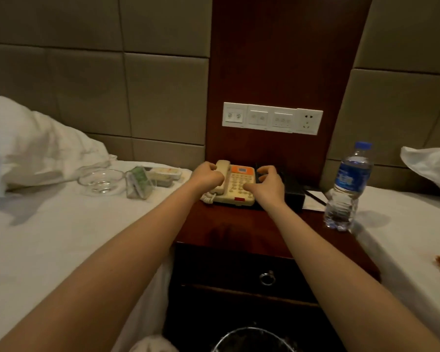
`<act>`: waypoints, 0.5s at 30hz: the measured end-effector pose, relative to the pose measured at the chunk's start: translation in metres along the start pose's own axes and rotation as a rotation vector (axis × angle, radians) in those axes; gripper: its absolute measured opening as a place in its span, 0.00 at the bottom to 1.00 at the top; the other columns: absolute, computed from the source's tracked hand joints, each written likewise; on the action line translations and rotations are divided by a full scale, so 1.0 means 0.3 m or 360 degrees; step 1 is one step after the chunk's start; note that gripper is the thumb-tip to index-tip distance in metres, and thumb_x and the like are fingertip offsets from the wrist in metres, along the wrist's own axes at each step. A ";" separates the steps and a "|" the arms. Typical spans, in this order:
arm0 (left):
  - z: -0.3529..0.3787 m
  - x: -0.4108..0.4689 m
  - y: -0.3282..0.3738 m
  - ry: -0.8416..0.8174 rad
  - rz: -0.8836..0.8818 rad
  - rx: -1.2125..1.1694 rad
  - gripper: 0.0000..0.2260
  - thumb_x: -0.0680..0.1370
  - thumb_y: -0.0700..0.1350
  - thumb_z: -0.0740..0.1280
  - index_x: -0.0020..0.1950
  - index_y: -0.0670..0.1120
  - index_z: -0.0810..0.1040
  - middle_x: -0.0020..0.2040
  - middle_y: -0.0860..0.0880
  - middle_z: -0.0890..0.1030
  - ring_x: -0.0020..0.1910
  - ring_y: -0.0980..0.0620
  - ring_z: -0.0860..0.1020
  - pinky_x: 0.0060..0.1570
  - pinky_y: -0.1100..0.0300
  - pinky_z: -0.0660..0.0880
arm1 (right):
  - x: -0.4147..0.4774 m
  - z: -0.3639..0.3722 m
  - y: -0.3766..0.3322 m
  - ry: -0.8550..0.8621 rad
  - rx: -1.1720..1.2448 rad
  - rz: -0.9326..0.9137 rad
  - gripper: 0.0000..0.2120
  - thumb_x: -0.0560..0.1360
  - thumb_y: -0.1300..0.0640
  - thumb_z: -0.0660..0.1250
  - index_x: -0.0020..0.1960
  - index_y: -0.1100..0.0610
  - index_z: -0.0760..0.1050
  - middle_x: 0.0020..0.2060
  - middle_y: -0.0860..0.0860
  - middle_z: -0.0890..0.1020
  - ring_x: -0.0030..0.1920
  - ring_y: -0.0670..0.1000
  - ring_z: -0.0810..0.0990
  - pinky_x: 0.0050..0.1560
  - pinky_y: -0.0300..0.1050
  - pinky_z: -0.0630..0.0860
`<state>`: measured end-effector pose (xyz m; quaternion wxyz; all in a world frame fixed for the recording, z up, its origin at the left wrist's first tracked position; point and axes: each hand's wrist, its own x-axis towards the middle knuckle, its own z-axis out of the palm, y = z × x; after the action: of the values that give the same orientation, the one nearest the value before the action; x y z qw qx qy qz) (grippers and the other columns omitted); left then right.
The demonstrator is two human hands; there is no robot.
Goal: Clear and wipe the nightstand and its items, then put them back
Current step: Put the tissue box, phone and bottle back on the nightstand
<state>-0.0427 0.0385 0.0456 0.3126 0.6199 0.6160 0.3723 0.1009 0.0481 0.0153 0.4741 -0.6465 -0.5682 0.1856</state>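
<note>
A cream telephone (pixel 235 185) with an orange display panel sits at the back of the dark wooden nightstand (pixel 229 229). My left hand (pixel 206 176) grips its handset side on the left. On the phone's right side, my right hand (pixel 266 182) has its fingers curled over the edge and its thumb on the keypad. A black box (pixel 294 193) stands just right of the phone, with a paper (pixel 314 198) beside it.
On the left bed lie a glass ashtray (pixel 101 181), a clear green card stand (pixel 140 182) and a small tray (pixel 164 174). A water bottle (pixel 348 186) stands on the right bed's edge. A bin (pixel 254 340) sits below the nightstand drawer (pixel 267 276). A switch panel (pixel 272 118) is on the wall.
</note>
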 end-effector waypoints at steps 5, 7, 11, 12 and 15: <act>-0.162 0.018 -0.108 0.0193 -0.0083 -0.0073 0.09 0.76 0.36 0.61 0.53 0.44 0.76 0.51 0.44 0.75 0.54 0.46 0.72 0.49 0.57 0.70 | -0.021 0.157 -0.107 -0.0233 0.0028 -0.0059 0.26 0.69 0.59 0.73 0.63 0.58 0.66 0.56 0.53 0.73 0.55 0.54 0.74 0.51 0.47 0.72; -0.216 0.030 -0.155 0.0288 -0.0093 -0.0113 0.12 0.76 0.35 0.61 0.57 0.43 0.75 0.51 0.45 0.74 0.51 0.48 0.71 0.45 0.60 0.68 | -0.033 0.223 -0.132 -0.0347 0.0039 -0.0093 0.28 0.69 0.58 0.74 0.64 0.58 0.65 0.58 0.56 0.74 0.57 0.55 0.74 0.49 0.46 0.70; -0.338 0.065 -0.249 0.0671 -0.0053 -0.0130 0.17 0.75 0.37 0.62 0.64 0.44 0.72 0.63 0.45 0.75 0.62 0.46 0.73 0.61 0.56 0.71 | -0.055 0.347 -0.167 -0.0667 0.0097 -0.0173 0.38 0.66 0.57 0.77 0.70 0.57 0.61 0.66 0.55 0.70 0.64 0.55 0.70 0.59 0.47 0.69; -0.370 0.072 -0.271 0.0743 -0.0050 -0.0106 0.17 0.75 0.37 0.62 0.63 0.44 0.72 0.63 0.45 0.76 0.62 0.46 0.73 0.61 0.56 0.71 | -0.057 0.373 -0.175 -0.0763 0.0103 -0.0188 0.40 0.66 0.58 0.77 0.72 0.56 0.59 0.68 0.54 0.68 0.66 0.55 0.69 0.60 0.46 0.69; -0.450 0.092 -0.340 0.0879 -0.0142 -0.0054 0.17 0.75 0.36 0.61 0.64 0.42 0.72 0.62 0.43 0.76 0.60 0.44 0.74 0.58 0.55 0.71 | -0.052 0.444 -0.200 -0.0977 0.0081 -0.0209 0.46 0.66 0.58 0.77 0.75 0.54 0.53 0.72 0.53 0.63 0.69 0.54 0.65 0.58 0.42 0.66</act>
<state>-0.2122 0.0611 0.0326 0.1594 0.4619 0.6983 0.5231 -0.0408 0.0819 -0.0042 0.3074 -0.5101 -0.7204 0.3553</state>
